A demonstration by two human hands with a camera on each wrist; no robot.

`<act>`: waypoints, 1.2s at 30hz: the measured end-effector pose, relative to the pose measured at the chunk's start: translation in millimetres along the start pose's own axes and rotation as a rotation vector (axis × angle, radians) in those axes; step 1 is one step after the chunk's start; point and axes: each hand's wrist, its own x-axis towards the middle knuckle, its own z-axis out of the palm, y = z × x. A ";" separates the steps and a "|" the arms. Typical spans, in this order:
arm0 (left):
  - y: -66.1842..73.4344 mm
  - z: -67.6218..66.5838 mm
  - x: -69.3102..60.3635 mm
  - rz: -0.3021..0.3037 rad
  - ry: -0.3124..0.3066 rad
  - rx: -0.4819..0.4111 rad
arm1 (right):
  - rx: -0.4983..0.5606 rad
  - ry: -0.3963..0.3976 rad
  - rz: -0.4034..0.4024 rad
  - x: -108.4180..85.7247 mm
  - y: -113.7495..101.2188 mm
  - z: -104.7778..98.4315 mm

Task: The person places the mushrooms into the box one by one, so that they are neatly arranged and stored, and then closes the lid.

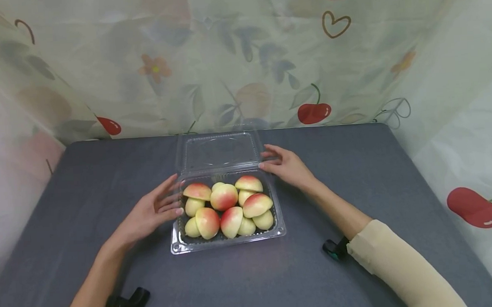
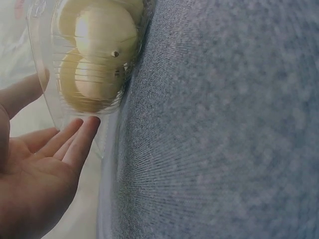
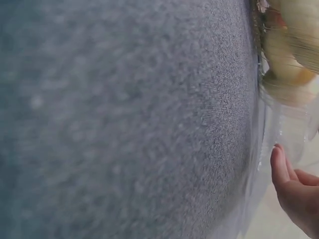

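A clear plastic clamshell box [image 1: 234, 245] stands on the table with its lid [image 1: 222, 152] folded back behind it. Several mushroom-shaped pieces [image 1: 224, 197] with red-and-yellow caps and pale stems fill the base; their material is unclear. My left hand [image 1: 149, 215] is at the box's left side, its fingers extended along the wall; in the left wrist view the fingertips [image 2: 92, 122] are close to the plastic. My right hand [image 1: 287, 167] is by the hinge at the back right corner, fingers loosely extended. In the right wrist view its thumb [image 3: 279, 164] is near the transparent lid.
A dark grey cloth [image 1: 253, 283] covers the table. Behind it hangs a pale curtain [image 1: 216, 57] printed with flowers, cherries and leaves, and similar sheets close off both sides. A black strap mount [image 1: 130, 302] is on the left wrist, another mount [image 1: 336, 250] on the right.
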 end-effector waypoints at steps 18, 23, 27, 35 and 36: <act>2.6 3.0 4.1 -0.007 -0.008 -0.023 | 0.097 -0.007 0.021 6.1 9.0 3.7; 0.7 3.0 6.5 -0.014 -0.008 -0.036 | 0.155 -0.015 0.002 3.0 7.4 2.8; -0.9 2.2 6.6 -0.019 -0.006 -0.049 | 0.186 -0.014 -0.013 0.7 3.6 2.9; -6.2 3.9 8.2 0.015 -0.025 -0.073 | 0.255 0.026 -0.043 1.9 12.6 5.1; -6.2 4.2 8.4 0.015 -0.026 -0.073 | 0.270 0.033 -0.047 1.5 13.2 5.2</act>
